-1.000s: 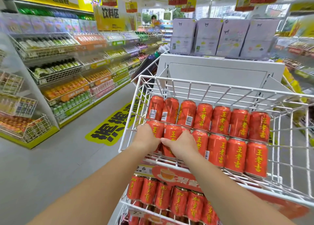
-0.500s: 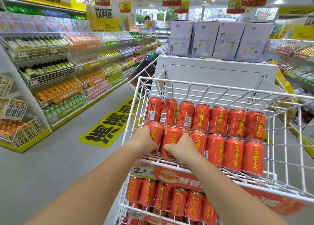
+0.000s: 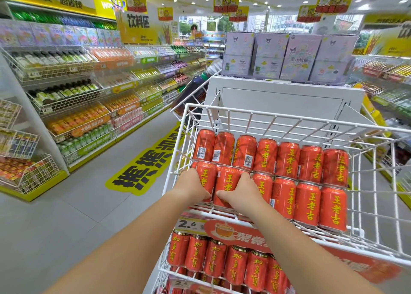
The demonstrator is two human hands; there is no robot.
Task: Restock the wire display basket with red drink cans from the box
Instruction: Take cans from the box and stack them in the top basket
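Observation:
A white wire display basket holds two rows of red drink cans with yellow lettering. At the front left of the basket, my left hand grips the leftmost front can. Beside it, my right hand grips the second front can. Both cans rest on the basket floor, in line with the front row. The box is not in view.
A lower wire basket under a 2.6 price strip holds more red cans. Behind stands a white display unit topped with lilac cartons. Drink shelves line the aisle on the left, and a yellow floor sticker lies there.
Both hands stay on the two front-left cans and have slid slightly lower along them. The camera has tilted a little, so the basket sits lower in view.

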